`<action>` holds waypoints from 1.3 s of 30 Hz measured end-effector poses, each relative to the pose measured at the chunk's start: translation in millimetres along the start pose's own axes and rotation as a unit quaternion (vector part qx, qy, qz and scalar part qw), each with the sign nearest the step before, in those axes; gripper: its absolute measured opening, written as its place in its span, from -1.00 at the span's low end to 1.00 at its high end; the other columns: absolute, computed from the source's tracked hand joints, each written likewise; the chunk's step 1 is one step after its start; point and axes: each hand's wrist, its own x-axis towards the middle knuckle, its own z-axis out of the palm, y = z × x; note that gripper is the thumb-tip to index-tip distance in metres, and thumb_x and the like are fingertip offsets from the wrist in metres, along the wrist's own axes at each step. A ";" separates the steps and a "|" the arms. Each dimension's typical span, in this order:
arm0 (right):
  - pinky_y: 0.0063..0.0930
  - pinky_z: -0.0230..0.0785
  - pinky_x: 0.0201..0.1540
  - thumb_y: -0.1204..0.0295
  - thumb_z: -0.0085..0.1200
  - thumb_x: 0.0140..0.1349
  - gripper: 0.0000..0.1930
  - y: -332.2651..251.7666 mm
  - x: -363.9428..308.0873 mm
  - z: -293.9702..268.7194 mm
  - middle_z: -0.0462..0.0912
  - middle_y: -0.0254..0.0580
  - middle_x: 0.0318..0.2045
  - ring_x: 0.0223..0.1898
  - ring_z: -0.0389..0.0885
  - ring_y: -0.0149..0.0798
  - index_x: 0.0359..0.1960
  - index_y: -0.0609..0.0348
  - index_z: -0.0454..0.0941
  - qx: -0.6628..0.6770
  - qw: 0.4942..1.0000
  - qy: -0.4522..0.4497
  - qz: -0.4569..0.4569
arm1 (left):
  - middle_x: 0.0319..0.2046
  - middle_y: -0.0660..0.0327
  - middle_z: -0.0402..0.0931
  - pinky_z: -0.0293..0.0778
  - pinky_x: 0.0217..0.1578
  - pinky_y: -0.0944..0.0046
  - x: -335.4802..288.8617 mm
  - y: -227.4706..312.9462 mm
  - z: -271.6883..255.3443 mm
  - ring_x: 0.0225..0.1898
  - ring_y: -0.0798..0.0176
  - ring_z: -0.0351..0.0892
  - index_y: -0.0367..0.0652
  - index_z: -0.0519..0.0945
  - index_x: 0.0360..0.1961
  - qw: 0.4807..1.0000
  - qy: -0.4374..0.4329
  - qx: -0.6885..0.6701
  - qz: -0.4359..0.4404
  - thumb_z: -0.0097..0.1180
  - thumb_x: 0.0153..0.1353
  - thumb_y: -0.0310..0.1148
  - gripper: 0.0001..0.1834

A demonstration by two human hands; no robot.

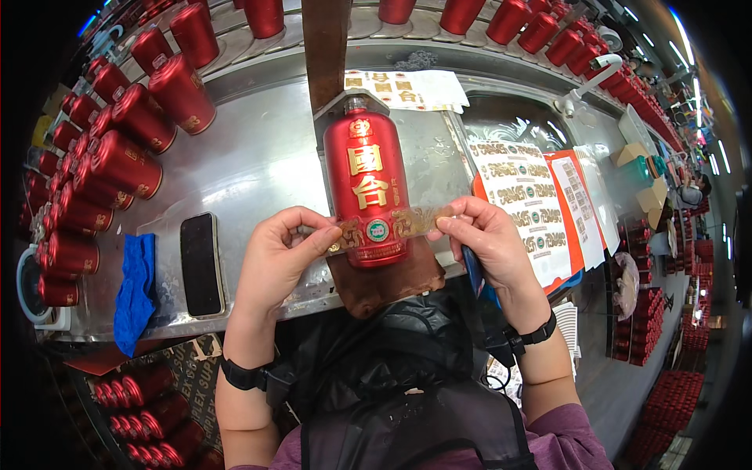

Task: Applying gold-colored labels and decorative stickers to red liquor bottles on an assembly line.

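A red bottle with gold characters lies on its back in front of me, its neck pointing away. Across its lower part runs a clear label strip with gold patterns and a green round emblem in the middle. My left hand pinches the strip's left end between thumb and finger. At the other end, my right hand pinches the strip the same way. A flat dark blue piece sticks out below the right hand's fingers; its kind is unclear. Whether the strip touches the bottle I cannot tell.
Many red bottles crowd the left side of the metal table. A black phone and a blue cloth lie left. Label sheets rest on an orange folder at right, beside a sink with a white tap.
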 end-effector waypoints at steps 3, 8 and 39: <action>-0.68 0.43 -0.36 0.43 0.22 0.41 -0.89 -0.1 0.3 -1.2 0.79 -0.17 -0.31 -0.43 0.61 -0.56 -0.17 0.21 0.63 0.000 1.000 -0.004 0.000 | -0.35 0.40 0.63 0.36 -0.35 0.58 0.2 0.0 0.1 -0.37 0.65 0.47 -0.24 0.68 -0.19 1.000 -0.002 -0.002 0.003 0.34 0.33 -0.48 -0.90; -0.67 0.44 -0.35 0.43 0.22 0.41 -0.88 1.7 1.2 -1.1 0.79 -0.17 -0.30 -0.42 0.62 -0.55 -0.16 0.22 0.63 -0.003 1.000 0.000 0.010 | -0.35 0.40 0.63 0.37 -0.33 0.57 1.7 -0.4 -0.5 -0.36 0.64 0.47 -0.25 0.68 -0.19 1.000 -0.009 -0.001 0.007 0.33 0.34 -0.47 -0.90; -0.69 0.43 -0.24 0.45 0.33 0.31 -0.29 7.4 19.3 20.6 0.55 -0.17 0.23 -0.34 0.54 -0.65 0.46 0.20 0.31 -0.096 0.994 -0.030 -0.039 | 0.37 -0.05 0.32 0.39 0.33 0.13 10.1 -22.6 31.5 0.39 0.15 0.38 -0.25 -0.03 0.59 0.997 -0.038 -0.034 0.065 0.49 0.18 -0.37 0.11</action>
